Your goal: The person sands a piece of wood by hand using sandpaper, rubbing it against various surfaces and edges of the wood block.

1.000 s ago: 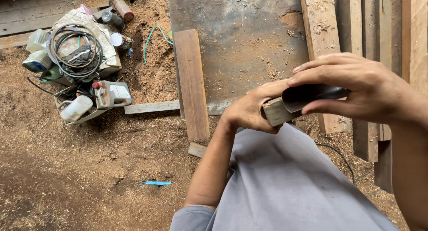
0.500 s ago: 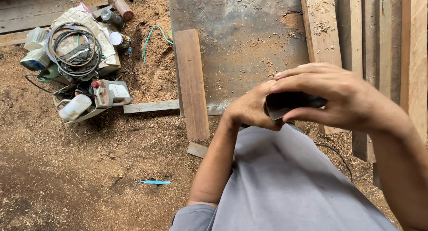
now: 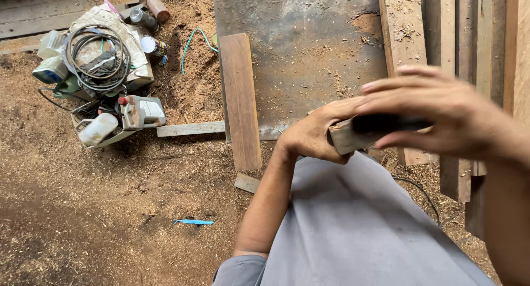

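Note:
My left hand (image 3: pixel 313 134) grips the near end of a small pale wooden block (image 3: pixel 346 138) held above my grey-clad lap (image 3: pixel 359 225). Over the block's top lies my right hand (image 3: pixel 441 117), fingers stretched flat and closed around a dark object (image 3: pixel 386 123) that presses against the wood. The dark object is mostly hidden by my fingers, so I cannot tell what it is.
A short brown plank (image 3: pixel 240 98) lies on the sawdust floor beside a grey metal sheet (image 3: pixel 301 54). Several long boards (image 3: pixel 469 37) lie at the right. A heap of coiled cable, bottles and cans (image 3: pixel 99 70) sits at the upper left. A blue scrap (image 3: pixel 193 222) lies on the ground.
My right hand with the dark object has slid back and forth along the block: leftward over it half a second ago, now shifted right again. The left hand keeps its grip.

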